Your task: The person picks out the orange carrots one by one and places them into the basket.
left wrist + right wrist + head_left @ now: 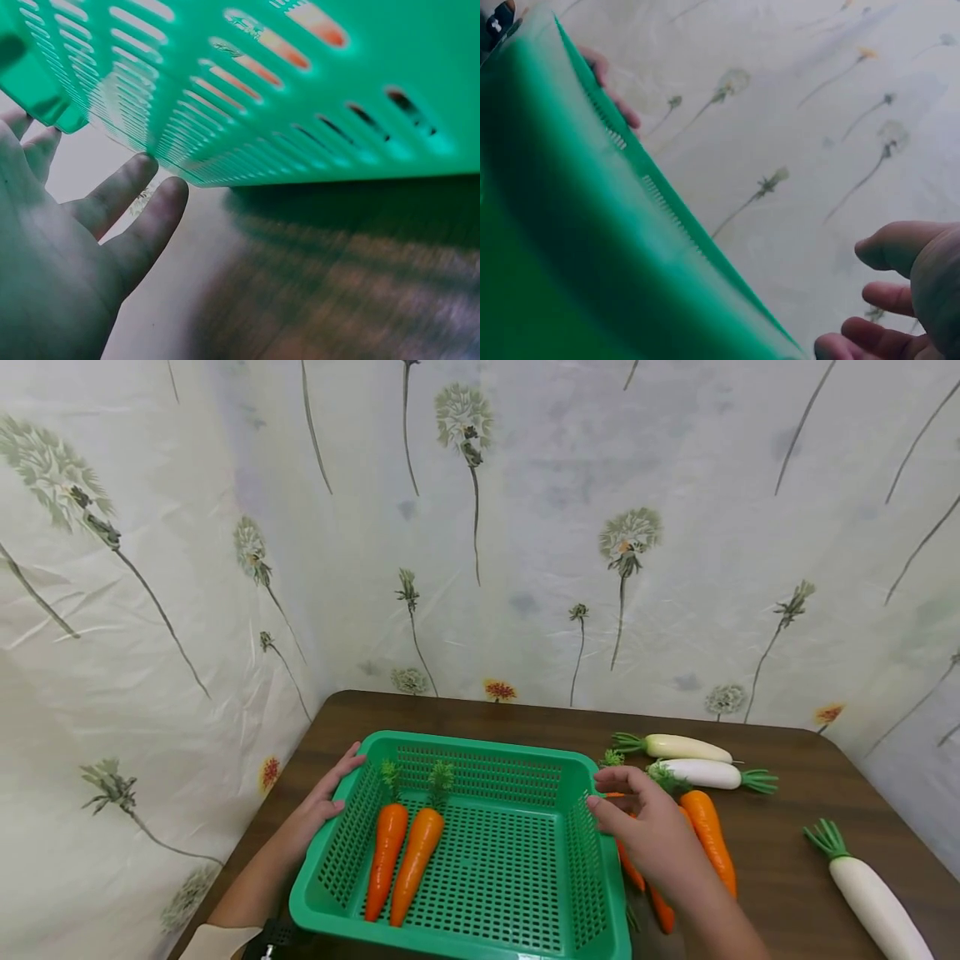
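A green slotted plastic basket (480, 746) takes up the middle of the head view. Two orange carrots with leafy green tops lie side by side in its left half, a left carrot (386, 856) and a right carrot (420, 860). Against the basket's left side, my left hand (315, 810) has its fingers extended; the left wrist view shows their tips right at the slotted wall. My right hand (656, 831) is at the right rim, thumb and fingers loosely bent and spread apart. In the right wrist view nothing sits between them.
Beyond my right hand lie several more carrots (708, 835), partly hidden by it. A cream white radish (686, 747) and a whiter radish (697, 772) lie behind them. Another radish (873, 902) is at the far right of the brown table (780, 827). Flower-patterned cloth (525, 527) hangs behind.
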A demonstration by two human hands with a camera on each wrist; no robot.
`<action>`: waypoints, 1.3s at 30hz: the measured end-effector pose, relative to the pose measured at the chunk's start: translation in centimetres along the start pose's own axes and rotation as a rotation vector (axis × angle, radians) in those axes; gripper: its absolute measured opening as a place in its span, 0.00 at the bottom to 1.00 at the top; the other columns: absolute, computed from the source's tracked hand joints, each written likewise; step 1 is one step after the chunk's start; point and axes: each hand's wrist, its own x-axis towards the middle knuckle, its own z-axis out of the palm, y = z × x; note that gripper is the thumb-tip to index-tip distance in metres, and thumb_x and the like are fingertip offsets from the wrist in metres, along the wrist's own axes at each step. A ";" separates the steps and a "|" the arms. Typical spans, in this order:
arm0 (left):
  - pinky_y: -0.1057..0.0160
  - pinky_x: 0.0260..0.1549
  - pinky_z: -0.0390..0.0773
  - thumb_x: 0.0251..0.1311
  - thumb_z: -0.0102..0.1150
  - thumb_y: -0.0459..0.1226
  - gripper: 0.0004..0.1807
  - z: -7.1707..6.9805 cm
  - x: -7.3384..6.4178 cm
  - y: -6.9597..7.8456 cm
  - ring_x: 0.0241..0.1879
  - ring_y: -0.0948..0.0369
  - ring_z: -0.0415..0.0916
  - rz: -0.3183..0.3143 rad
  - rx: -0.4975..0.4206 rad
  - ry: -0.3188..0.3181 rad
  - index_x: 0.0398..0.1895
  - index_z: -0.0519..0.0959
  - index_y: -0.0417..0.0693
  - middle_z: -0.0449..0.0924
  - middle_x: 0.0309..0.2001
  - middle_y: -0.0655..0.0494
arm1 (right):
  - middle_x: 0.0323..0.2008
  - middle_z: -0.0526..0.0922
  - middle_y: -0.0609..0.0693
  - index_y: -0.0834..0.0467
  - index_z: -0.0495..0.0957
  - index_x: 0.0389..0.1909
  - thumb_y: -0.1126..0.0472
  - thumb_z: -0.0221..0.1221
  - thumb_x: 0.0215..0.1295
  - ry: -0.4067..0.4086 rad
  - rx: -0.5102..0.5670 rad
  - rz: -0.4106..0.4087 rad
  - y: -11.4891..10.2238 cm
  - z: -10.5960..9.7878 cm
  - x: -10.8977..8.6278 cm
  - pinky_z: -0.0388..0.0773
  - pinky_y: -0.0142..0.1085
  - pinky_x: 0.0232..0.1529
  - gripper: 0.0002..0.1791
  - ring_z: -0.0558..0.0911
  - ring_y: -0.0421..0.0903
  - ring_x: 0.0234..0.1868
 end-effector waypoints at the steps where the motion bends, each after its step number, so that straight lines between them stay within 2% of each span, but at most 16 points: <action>1: 0.79 0.66 0.54 0.73 0.36 0.28 0.33 0.0 0.0 0.0 0.77 0.83 0.41 0.000 0.000 -0.001 0.80 0.50 0.29 0.30 0.86 0.46 | 0.65 0.76 0.57 0.58 0.69 0.69 0.50 0.61 0.76 0.013 -0.004 0.003 0.2 0.0 0.0 0.83 0.37 0.50 0.27 0.80 0.51 0.59; 8: 0.78 0.67 0.54 0.73 0.35 0.28 0.33 -0.1 0.0 -0.1 0.78 0.81 0.40 0.023 0.007 -0.019 0.80 0.50 0.28 0.29 0.86 0.46 | 0.65 0.77 0.58 0.57 0.69 0.69 0.49 0.59 0.77 0.077 -0.066 0.015 1.7 -0.7 0.3 0.82 0.38 0.48 0.27 0.80 0.52 0.58; 15: 0.77 0.68 0.56 0.72 0.34 0.28 0.33 0.0 0.1 -0.3 0.78 0.80 0.42 0.043 -0.019 -0.026 0.81 0.50 0.29 0.32 0.87 0.52 | 0.68 0.73 0.62 0.59 0.66 0.72 0.43 0.58 0.76 0.078 -0.115 0.042 3.5 -2.1 0.4 0.81 0.37 0.47 0.33 0.79 0.56 0.61; 24: 0.77 0.68 0.54 0.72 0.34 0.27 0.33 0.0 0.2 -0.2 0.78 0.80 0.43 0.033 -0.022 -0.007 0.80 0.51 0.30 0.30 0.86 0.44 | 0.68 0.74 0.64 0.60 0.68 0.71 0.39 0.57 0.75 0.123 -0.241 0.065 5.1 -3.8 1.2 0.80 0.41 0.45 0.36 0.80 0.59 0.61; 31: 0.77 0.67 0.55 0.72 0.35 0.27 0.33 0.0 0.0 0.0 0.78 0.80 0.42 0.042 0.011 -0.013 0.80 0.51 0.28 0.33 0.87 0.50 | 0.67 0.70 0.68 0.64 0.68 0.70 0.46 0.60 0.75 0.140 -0.342 0.038 6.6 -4.3 1.8 0.83 0.53 0.50 0.34 0.79 0.65 0.62; 39: 0.78 0.67 0.54 0.73 0.35 0.27 0.33 -0.1 0.0 -0.2 0.78 0.80 0.42 0.037 0.008 -0.009 0.80 0.51 0.29 0.33 0.87 0.50 | 0.63 0.72 0.69 0.64 0.70 0.69 0.44 0.60 0.74 0.181 -0.435 0.028 8.7 -5.8 2.5 0.82 0.55 0.46 0.33 0.79 0.67 0.58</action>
